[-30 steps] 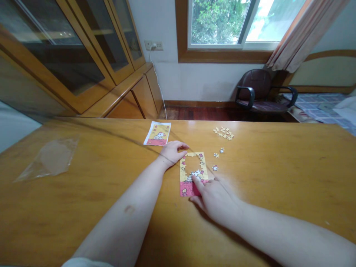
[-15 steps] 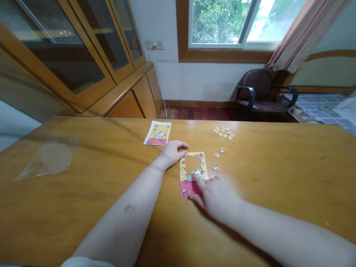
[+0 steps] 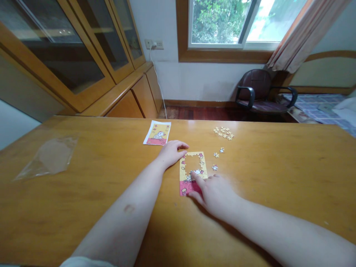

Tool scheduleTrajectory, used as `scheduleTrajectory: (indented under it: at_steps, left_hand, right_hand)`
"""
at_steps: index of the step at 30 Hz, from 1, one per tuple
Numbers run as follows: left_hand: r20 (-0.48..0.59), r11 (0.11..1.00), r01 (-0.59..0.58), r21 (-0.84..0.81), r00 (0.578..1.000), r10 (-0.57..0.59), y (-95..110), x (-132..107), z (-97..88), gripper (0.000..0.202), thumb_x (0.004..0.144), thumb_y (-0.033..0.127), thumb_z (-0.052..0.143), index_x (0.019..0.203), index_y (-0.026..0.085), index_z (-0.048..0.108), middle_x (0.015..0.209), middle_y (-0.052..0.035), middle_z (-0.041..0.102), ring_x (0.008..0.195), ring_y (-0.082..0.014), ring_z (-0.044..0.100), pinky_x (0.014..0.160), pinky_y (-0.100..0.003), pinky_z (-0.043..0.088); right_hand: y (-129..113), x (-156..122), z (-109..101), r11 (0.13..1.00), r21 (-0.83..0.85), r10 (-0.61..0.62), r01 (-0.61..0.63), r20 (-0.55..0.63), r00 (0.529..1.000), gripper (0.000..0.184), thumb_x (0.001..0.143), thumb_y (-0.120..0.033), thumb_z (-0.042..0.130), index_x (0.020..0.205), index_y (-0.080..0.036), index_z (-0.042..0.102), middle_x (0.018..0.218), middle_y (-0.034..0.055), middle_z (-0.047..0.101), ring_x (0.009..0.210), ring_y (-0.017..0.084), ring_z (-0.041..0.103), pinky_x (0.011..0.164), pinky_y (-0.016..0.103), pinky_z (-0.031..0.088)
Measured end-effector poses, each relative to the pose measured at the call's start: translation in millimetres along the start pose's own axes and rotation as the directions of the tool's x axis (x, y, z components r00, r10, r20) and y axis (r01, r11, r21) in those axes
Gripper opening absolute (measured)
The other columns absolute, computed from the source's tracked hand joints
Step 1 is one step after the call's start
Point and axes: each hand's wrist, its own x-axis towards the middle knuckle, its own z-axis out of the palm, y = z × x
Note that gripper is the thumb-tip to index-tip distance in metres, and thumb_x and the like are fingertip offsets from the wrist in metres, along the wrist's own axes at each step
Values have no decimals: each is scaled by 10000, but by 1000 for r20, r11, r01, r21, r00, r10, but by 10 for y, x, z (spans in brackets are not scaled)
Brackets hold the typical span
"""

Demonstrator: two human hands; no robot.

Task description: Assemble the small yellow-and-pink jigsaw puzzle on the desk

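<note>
Wooden table (image 3: 105, 167) before you, clear plastic bag (image 3: 54, 155) flat toward its left end; your right hand (image 3: 215, 194) half spread, index fingertip on the puzzle (image 3: 184, 184) at its gap's lower edge, thumb at the pink part, your left hand (image 3: 172, 152) loosely curved, thumb at the upper left edge, neither visibly gripping anything. Puzzle flat between your 2 hands, picture card (image 3: 158, 134) beyond your left one; right of the puzzle, a cluster of yellowish pieces (image 3: 224, 133), then 3 loose pieces (image 3: 215, 167) nearer you.
</note>
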Motion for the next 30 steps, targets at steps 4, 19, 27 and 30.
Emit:
scheduleTrajectory:
  at_steps: [4,19,27,30]
  left_hand:
    - [-3,1000,-7,-4,1000,7,-4,3,3,225,767,256,626,972,242,717,1032,-15,708,979,-203,619,911,-343,481]
    - [4,1000,-7,-14,1000,7,12,-1,-6,230,767,257,622,973,233,720,1017,-21,710,963,-203,622,907,-340,483]
    - [17,1000,6,0,1000,-6,34,-7,-25,232,767,262,622,975,228,719,1009,-30,708,952,-208,617,889,-346,483]
    - [17,1000,6,-3,1000,-6,28,-9,-20,232,772,266,620,979,230,718,1019,-30,708,958,-209,618,898,-350,482]
  right_hand:
    - [10,7,-22,1000,-8,-10,10,1,1000,611,948,-554,344,1395,-148,436,852,128,733,766,276,685,698,357,409]
    - [46,26,-30,999,-34,-18,19,30,999,569,946,-497,377,1371,-125,443,859,129,733,793,291,687,722,371,423]
    - [27,17,-32,1000,-27,-8,9,23,1000,572,939,-538,383,1331,-134,483,815,128,726,777,265,686,740,348,427]
    - [201,76,-135,994,-31,100,-103,-72,992,504,969,-470,341,1321,-142,490,843,129,722,823,251,677,772,348,424]
